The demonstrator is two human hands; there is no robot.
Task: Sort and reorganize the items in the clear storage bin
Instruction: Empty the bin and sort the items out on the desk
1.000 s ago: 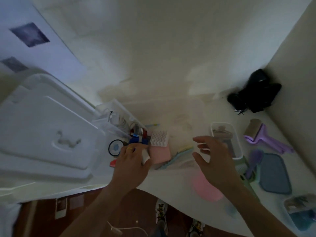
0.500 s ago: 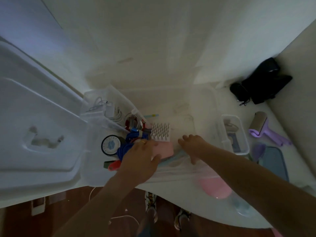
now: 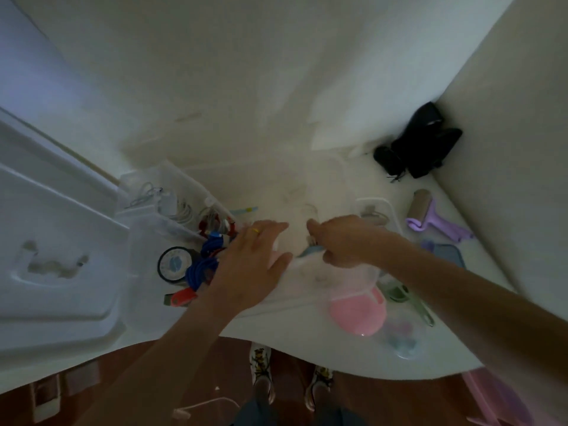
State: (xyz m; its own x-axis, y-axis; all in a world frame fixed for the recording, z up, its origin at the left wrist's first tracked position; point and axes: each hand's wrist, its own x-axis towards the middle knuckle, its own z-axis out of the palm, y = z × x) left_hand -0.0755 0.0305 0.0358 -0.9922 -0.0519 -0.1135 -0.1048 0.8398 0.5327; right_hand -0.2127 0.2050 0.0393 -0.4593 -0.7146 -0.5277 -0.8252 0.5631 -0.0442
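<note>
Head cam, and it's pretty dim, but both hands are down inside the clear storage bin (image 3: 341,167) on the white table (image 3: 307,348) now. 1 second back the right hand (image 3: 347,241) was hovering spread above the bin; now it's dropped in and curled, seemingly pinching the blue comb-like thing (image 3: 310,251), though blur makes the grip hard to confirm. The left hand (image 3: 255,265) has slid forward, fingers flat and together, covering the pink pad and white bristle block that showed before. The blue cable (image 3: 203,265), tape roll (image 3: 173,264) and red-handled tool (image 3: 183,297) sit just left of it. Looks like she's mid-grab, so sorting is barely started. The purple lint roller (image 3: 430,219) and pink lid (image 3: 358,315) are outside the bin.
</note>
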